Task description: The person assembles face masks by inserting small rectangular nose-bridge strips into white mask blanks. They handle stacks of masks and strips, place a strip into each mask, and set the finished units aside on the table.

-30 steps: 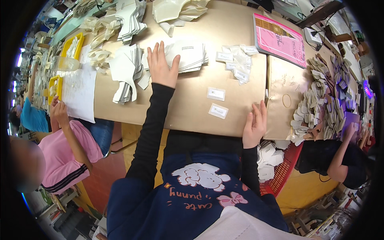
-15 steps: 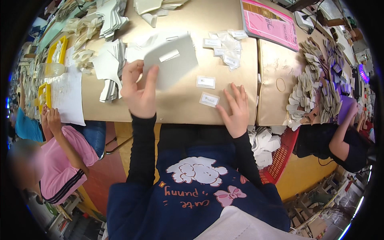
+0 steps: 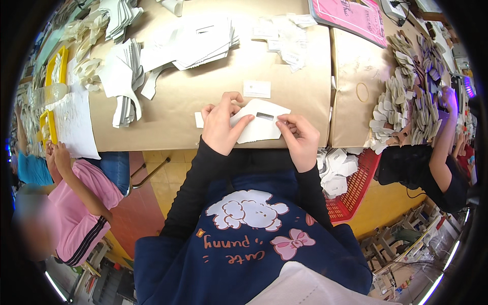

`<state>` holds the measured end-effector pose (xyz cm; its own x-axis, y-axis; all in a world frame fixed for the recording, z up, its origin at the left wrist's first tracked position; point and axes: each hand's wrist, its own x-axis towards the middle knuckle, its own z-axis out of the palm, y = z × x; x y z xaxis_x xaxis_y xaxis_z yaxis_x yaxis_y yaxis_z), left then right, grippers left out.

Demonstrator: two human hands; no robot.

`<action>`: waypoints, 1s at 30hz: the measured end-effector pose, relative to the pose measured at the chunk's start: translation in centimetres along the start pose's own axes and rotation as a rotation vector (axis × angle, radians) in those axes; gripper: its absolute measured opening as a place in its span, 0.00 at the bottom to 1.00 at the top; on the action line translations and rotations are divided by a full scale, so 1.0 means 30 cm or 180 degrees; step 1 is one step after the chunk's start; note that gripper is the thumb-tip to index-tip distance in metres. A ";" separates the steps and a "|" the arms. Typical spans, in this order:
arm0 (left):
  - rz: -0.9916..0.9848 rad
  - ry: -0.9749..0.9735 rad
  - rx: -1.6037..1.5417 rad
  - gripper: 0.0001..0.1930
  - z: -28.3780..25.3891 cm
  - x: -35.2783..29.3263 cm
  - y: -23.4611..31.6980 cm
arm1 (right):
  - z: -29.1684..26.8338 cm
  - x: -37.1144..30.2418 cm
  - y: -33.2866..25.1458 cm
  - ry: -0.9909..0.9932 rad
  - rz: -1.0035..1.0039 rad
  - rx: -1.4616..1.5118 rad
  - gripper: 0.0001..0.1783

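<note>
We have a flat white piece (image 3: 249, 133) right in front of us, at the near edge of the gold-brown table (image 3: 168, 119). Our left hand (image 3: 223, 123) grips its left side, with the thumb on top and the pointer finger bent. Some of those fingers are hidden. Our right hand (image 3: 301, 134) pinches the right edge between thumb and pointer finger. Holding both sides probably keeps the piece steady and flat, and the slot (image 3: 265, 116) faces up so we can see it well. We cannot tell if the piece touches the table underneath.

The piece looks smooth and stiff, like thick card, with a curvy outline. The slot is a thin, dark box shape. Just above our hands lies a small white label (image 3: 256, 89), maybe put there so it is easy to reach. Farther back is a pile of white sheets (image 3: 203, 43), spread like a fan, which may make each one easy to pick up. Next to it, a heap of labels (image 3: 290, 43) looks shiny and thin. A small pale bit (image 3: 199, 120) pokes out by our left fingers, but we can't tell what it is.
</note>
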<state>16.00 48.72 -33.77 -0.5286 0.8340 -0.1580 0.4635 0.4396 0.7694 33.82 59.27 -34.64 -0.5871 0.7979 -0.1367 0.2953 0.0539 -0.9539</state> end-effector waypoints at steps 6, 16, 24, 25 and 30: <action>0.0418 0.0228 0.0339 0.08 0.013 0.018 -0.012 | 0.008 0.019 -0.020 0.0199 -0.0205 -0.0475 0.05; 0.0496 0.0245 0.0302 0.06 0.011 0.034 -0.014 | 0.020 0.016 -0.007 0.0294 -0.0200 -0.0578 0.05; 0.0321 0.0164 0.0253 0.06 0.015 0.036 -0.020 | 0.022 0.022 -0.014 0.0280 -0.0103 -0.0632 0.05; 0.0311 0.0156 0.0254 0.06 0.015 0.037 -0.019 | 0.022 0.023 -0.016 0.0272 -0.0097 -0.0643 0.05; 0.0269 0.0113 0.0264 0.06 0.011 0.040 -0.014 | 0.020 0.024 -0.023 0.0253 -0.0077 -0.0659 0.05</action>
<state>15.40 49.65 -34.47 -0.5093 0.8576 -0.0716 0.5639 0.3954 0.7251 32.75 59.44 -34.25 -0.5371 0.8392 -0.0852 0.4351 0.1890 -0.8803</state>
